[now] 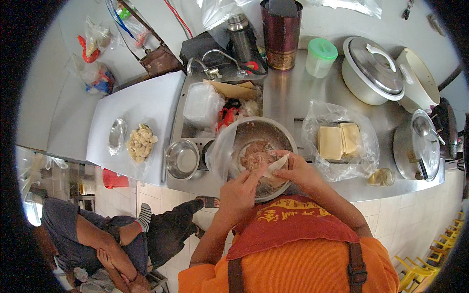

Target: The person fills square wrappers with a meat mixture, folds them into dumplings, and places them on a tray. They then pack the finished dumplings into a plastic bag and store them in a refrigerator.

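My right hand [293, 168] holds a pale square dumpling wrapper [276, 166] by its edge over the steel mixing bowl [289, 135]. My left hand [242, 192] reaches over the bowl's near left side, its fingers at the wrapper; whether they hold anything is hidden. Minced meat filling [256, 154] lies in the bowl. To the right, two stacks of square wrappers [330, 142] rest in an open clear plastic bag [311, 117]. A pile of folded dumplings [141, 143] sits on the white board [110, 99] at the left.
A small steel bowl [182, 159] stands left of the mixing bowl. Behind are a sink with plastic containers [201, 104], a faucet [212, 72], a green-lidded tub [321, 58] and a lidded pot [373, 69]. A glass jar [381, 177] stands near the front edge. Another person [106, 234] sits at lower left.
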The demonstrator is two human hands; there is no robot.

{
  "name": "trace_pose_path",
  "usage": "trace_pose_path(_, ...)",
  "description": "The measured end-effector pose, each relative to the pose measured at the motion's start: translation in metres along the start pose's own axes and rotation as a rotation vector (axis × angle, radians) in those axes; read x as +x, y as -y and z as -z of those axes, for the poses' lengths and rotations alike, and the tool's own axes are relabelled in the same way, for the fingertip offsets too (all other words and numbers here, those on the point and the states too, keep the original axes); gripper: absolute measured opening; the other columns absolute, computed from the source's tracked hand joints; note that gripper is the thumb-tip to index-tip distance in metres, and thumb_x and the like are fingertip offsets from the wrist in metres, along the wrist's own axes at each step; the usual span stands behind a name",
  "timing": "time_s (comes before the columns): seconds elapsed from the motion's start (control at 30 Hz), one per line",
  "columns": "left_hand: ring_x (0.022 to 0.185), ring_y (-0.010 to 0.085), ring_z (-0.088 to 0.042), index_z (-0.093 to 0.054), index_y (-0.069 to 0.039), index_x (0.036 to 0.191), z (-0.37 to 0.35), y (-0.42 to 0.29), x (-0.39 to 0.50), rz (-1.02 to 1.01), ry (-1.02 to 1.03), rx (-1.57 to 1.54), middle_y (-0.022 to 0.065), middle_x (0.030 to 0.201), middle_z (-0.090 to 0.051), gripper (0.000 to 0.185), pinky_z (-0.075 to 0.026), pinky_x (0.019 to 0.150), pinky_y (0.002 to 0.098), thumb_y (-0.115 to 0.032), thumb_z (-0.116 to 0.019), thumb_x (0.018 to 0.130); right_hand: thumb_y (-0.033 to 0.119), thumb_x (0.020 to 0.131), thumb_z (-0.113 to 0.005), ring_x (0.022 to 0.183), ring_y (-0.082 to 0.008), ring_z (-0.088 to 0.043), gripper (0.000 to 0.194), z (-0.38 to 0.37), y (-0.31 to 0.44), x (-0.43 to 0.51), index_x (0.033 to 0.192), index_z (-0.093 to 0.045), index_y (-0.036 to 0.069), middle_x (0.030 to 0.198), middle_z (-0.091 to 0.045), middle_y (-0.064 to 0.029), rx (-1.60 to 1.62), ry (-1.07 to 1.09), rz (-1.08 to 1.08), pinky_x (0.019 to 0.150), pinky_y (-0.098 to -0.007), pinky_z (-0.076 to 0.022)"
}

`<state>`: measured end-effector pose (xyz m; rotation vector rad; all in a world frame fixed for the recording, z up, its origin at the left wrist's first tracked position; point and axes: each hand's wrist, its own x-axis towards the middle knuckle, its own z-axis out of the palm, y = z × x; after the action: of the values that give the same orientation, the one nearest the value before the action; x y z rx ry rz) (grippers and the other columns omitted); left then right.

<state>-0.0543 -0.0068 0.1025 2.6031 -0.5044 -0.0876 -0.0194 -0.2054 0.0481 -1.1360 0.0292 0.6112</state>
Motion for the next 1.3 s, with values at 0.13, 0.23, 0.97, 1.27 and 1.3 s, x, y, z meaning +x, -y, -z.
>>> trace_pose_path(0.13,0.064,0.0306,-0.058,-0.056,-0.014,0.121,-0.011,0.003,-0.006,-0.033,-0.175,-0.058,0.0096,0.084,-0.057,0.043,-0.046,0.056,0.0377,-0.003,-0.051,0.079,0.007,0.082,-0.064,0.094,-0.0160,-0.059,0.041,-0.006,-0.009,0.002,0.121,-0.052,0.003,0.106,-0.062,-0.0084,-0.063,-0.161,0.169,0.085,-0.0298,-0.0480)
trace_pose_path(0.23,0.069,0.0291,-0.058,-0.057,-0.013,0.120,-0.019,0.002,-0.010,-0.096,-0.323,-0.033,0.0099,0.086,-0.056,0.046,-0.047,0.058,0.0362,-0.001,-0.053,0.076,0.009,0.085,-0.061,0.087,-0.0155,-0.061,0.024,-0.001,-0.006,0.004,0.108,-0.059,0.001,0.096,-0.065,-0.0078,-0.104,-0.114,0.048,0.079,-0.0297,-0.0502)
trace_pose_path(0.97,0.059,0.0087,-0.054,-0.052,-0.003,0.125,-0.035,0.021,-0.004,0.422,0.109,-1.229,0.0031,0.082,-0.057,0.042,-0.048,0.060,0.0245,-0.003,-0.054,0.083,0.015,0.090,-0.057,0.083,-0.0146,-0.062,0.031,-0.003,0.015,-0.001,0.117,-0.053,0.000,0.092,-0.066,-0.0083,-0.223,-0.071,0.128,0.073,-0.0291,-0.0525)
trace_pose_path(1.27,0.088,0.0321,-0.060,-0.057,-0.001,0.112,-0.048,0.017,-0.006,-0.005,-0.159,-0.451,0.0194,0.093,-0.061,0.030,-0.046,0.075,0.0353,-0.003,-0.051,0.083,0.007,0.080,-0.057,0.073,-0.0326,-0.063,0.046,-0.018,0.022,-0.012,0.124,-0.047,0.009,0.094,-0.062,-0.0124,-1.251,-0.053,0.336,0.065,-0.0395,-0.0520)
trace_pose_path(1.3,0.088,0.0316,-0.060,-0.057,-0.001,0.112,-0.048,0.022,-0.006,-0.028,-0.149,-0.449,0.0193,0.092,-0.061,0.029,-0.046,0.075,0.0349,-0.004,-0.052,0.083,0.007,0.078,-0.058,0.074,-0.0332,-0.061,0.043,-0.005,0.005,-0.007,0.120,-0.051,0.011,0.091,-0.061,-0.0114,-1.407,-0.014,0.401,0.064,-0.0402,-0.0510)
